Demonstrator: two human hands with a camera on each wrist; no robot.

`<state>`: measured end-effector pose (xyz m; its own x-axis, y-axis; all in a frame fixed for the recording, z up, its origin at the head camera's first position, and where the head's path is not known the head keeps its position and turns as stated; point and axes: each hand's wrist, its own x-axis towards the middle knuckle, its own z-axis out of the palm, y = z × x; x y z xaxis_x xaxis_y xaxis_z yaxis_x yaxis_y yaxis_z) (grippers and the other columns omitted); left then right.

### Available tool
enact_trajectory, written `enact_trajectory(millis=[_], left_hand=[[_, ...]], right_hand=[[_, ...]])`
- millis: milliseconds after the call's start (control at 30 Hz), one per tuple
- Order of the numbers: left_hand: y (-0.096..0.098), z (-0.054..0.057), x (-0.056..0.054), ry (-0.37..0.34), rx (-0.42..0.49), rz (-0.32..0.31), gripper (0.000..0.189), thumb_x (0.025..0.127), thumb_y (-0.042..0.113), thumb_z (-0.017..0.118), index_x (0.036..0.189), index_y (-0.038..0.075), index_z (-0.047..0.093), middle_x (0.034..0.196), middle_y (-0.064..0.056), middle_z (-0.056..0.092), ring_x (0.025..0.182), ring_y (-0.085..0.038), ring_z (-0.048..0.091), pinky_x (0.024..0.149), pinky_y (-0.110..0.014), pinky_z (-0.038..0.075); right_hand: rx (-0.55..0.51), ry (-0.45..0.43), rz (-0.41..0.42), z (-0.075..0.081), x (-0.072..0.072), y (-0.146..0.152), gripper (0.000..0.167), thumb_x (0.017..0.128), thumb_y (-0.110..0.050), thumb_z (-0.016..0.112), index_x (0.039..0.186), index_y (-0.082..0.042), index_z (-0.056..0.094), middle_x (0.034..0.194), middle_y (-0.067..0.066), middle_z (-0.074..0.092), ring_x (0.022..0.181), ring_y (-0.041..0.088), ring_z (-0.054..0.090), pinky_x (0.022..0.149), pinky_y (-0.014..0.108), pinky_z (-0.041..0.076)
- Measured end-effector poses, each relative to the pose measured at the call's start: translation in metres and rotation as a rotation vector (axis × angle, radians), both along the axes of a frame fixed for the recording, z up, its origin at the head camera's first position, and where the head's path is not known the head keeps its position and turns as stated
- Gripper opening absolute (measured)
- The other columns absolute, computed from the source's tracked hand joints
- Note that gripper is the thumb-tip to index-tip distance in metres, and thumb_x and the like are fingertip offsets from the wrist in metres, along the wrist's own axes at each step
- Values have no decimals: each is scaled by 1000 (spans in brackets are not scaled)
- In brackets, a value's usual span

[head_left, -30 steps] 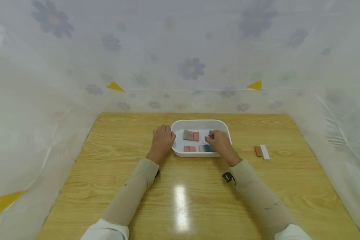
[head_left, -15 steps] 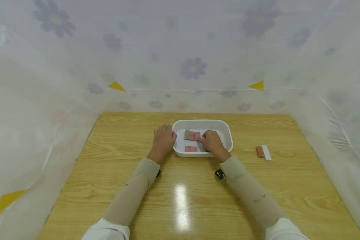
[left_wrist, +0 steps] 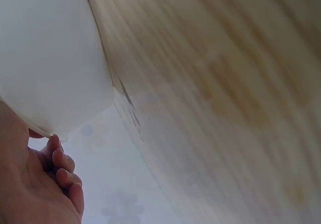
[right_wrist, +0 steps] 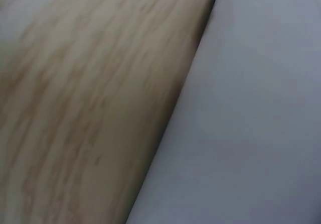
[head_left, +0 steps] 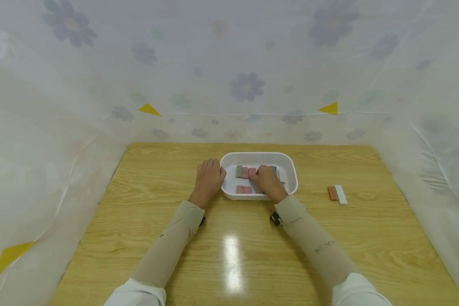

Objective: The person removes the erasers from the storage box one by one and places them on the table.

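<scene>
My left hand (head_left: 209,178) grips the left rim of a white tray (head_left: 256,155); in the left wrist view its fingers (left_wrist: 64,171) curl by the tray wall (left_wrist: 55,63). Inside the tray, my right hand (head_left: 268,182) has its fingertips on a small pink block (head_left: 252,172), apparently pinching it. Left of that block lie another pink block (head_left: 245,172) and a grey-green block (head_left: 239,171). Two pink blocks (head_left: 240,189) sit side by side near the front wall. Behind my right hand show a blue piece (head_left: 273,168) and a pale piece (head_left: 281,176), partly hidden.
To the right of the tray, an orange block (head_left: 332,193) and a white block (head_left: 341,194) lie together on the wooden table (head_left: 199,263). Patterned plastic sheeting (head_left: 176,63) surrounds the table. Only tray wall (right_wrist: 241,113) and wood grain show in the right wrist view, blurred.
My right hand has moved left within the tray, from the right side to the pink block. The blue and pale pieces behind it are uncovered. My left hand stays on the rim.
</scene>
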<state>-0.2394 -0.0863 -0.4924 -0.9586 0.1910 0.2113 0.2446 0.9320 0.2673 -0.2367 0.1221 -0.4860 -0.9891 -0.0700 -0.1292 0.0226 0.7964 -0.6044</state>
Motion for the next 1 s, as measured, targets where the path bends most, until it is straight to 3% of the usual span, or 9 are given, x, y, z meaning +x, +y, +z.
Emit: enact_trajectory(millis=[100,300,433,767,1000], left_hand=[[0,0,0,3,-4,1,21,95,25,43,95,5,49,89,-7,47,79,-23,41,72,-37,32],[0,3,1,0,-10,3,24,95,25,43,98,3,51,93,-9,49,82,-24,43,73,-38,33],[0,1,0,1,-8,0,24,95,26,43,99,3,51,94,-9,50,83,-24,43,74,-38,33],[0,0,0,4,6,9,23,94,25,44,97,3,51,91,-9,50,81,-24,44,73,-38,33],[-1,0,-1,-1,0,6,24,95,26,42,97,4,51,90,-8,48,81,-23,43,73,-37,32]], right_hand=[[-4,-14,-2,-1,-1,0,25,88,-24,60,76,-3,61,65,7,54,55,16,47,50,29,38],[11,6,-14,1,-3,-4,33,86,-21,59,59,-9,47,55,3,45,49,15,42,46,28,33],[21,30,-32,1,-3,-5,34,83,-19,59,56,-11,40,56,4,43,50,17,42,46,30,32],[-12,8,-70,-2,-5,-7,31,82,-23,62,61,-10,45,55,2,43,48,14,42,42,27,32],[-52,79,-52,6,-1,-6,33,87,-34,60,75,-3,57,65,8,54,55,18,49,47,30,38]])
